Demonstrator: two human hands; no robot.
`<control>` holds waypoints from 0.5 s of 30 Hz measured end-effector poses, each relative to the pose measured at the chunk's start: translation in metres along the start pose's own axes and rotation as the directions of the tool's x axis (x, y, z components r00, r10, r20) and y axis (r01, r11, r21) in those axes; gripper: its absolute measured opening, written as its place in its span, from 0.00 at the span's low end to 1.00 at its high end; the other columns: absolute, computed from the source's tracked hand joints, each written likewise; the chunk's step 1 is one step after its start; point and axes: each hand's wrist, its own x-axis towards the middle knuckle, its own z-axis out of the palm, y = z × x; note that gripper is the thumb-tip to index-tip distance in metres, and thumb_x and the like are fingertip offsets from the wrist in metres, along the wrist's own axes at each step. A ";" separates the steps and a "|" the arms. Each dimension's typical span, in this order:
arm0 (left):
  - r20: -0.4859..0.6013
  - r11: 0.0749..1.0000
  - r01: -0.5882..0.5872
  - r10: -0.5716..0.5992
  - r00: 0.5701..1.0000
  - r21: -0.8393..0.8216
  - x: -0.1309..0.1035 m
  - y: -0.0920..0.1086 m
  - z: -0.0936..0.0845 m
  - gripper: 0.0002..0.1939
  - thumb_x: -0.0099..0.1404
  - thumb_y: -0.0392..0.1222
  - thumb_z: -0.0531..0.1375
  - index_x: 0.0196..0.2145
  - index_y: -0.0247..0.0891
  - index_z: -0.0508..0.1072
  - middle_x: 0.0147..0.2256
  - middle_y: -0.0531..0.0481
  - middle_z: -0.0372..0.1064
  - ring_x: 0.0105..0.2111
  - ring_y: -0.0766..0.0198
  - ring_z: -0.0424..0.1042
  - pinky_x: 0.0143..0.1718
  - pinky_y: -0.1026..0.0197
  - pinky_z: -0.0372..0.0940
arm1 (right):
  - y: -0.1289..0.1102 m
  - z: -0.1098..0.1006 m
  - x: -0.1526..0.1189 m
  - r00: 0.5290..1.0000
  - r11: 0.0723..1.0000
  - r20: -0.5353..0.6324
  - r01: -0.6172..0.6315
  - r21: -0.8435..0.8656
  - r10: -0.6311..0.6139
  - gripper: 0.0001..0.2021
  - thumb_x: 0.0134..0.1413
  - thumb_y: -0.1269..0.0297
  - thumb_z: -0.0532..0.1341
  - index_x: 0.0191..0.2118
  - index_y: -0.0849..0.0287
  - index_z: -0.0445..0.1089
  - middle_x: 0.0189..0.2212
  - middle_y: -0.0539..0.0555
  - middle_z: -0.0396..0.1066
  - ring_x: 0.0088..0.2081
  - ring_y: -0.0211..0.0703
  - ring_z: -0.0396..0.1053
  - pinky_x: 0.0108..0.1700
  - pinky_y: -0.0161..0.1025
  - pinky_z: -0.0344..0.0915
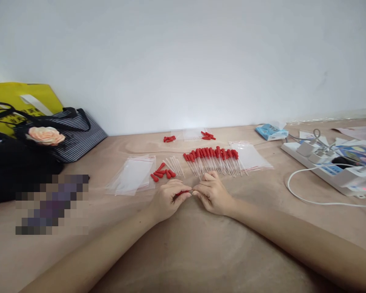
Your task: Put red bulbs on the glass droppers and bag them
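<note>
Two bare forearms reach over the smooth brown table (171, 252); the left hand (169, 199) has its fingers closed round one glossy red bulb (182, 193), and the right hand (212, 193) pinches its fingers together at the bulb's end, what they grip hidden; beyond lie about six loose red bulbs (160, 174), several slim clear tubes (174, 167) and some twenty bulb-topped droppers (215, 158), overlapping, between two fanned stacks of filmy plastic bags (131, 175); rightward sit one blue tissue pack (271, 132) and one white power strip (308, 162).
</note>
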 end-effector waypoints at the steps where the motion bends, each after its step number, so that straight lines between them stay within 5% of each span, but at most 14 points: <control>1: 0.009 1.000 0.016 -0.016 1.000 0.004 0.000 0.000 -0.001 0.07 0.61 0.40 0.55 0.33 0.37 0.72 0.29 0.49 0.73 0.31 0.64 0.71 0.39 0.59 0.65 | 0.001 0.000 0.001 1.000 1.000 0.015 -0.004 0.002 0.004 0.13 0.57 0.66 0.49 0.29 0.61 0.69 0.20 0.51 0.68 0.28 0.39 0.55 0.36 0.40 0.48; 6: 0.056 0.988 0.141 -0.145 0.988 0.067 0.003 -0.001 -0.009 0.13 0.58 0.44 0.58 0.41 0.39 0.68 0.32 0.51 0.73 0.36 0.63 0.70 0.41 0.58 0.62 | 0.008 -0.006 0.001 0.996 0.999 0.080 -0.024 -0.048 0.028 0.13 0.59 0.62 0.50 0.32 0.60 0.70 0.23 0.51 0.70 0.31 0.40 0.56 0.39 0.40 0.48; 10: 0.084 0.984 0.094 -0.107 0.991 0.152 0.004 -0.003 -0.014 0.04 0.59 0.41 0.57 0.32 0.40 0.71 0.30 0.54 0.73 0.34 0.64 0.69 0.49 0.53 0.53 | 0.014 -0.014 -0.004 0.992 0.997 0.114 -0.048 -0.068 0.056 0.11 0.57 0.61 0.52 0.36 0.59 0.69 0.26 0.51 0.71 0.33 0.40 0.59 0.44 0.42 0.46; 15: 0.071 0.976 0.063 -0.079 0.994 0.207 0.003 -0.003 -0.013 0.05 0.59 0.42 0.58 0.32 0.41 0.72 0.29 0.55 0.73 0.33 0.65 0.69 0.50 0.53 0.49 | 0.015 -0.015 -0.006 0.993 0.993 0.099 -0.046 -0.105 0.056 0.11 0.57 0.64 0.51 0.32 0.59 0.69 0.24 0.51 0.69 0.32 0.39 0.58 0.45 0.42 0.46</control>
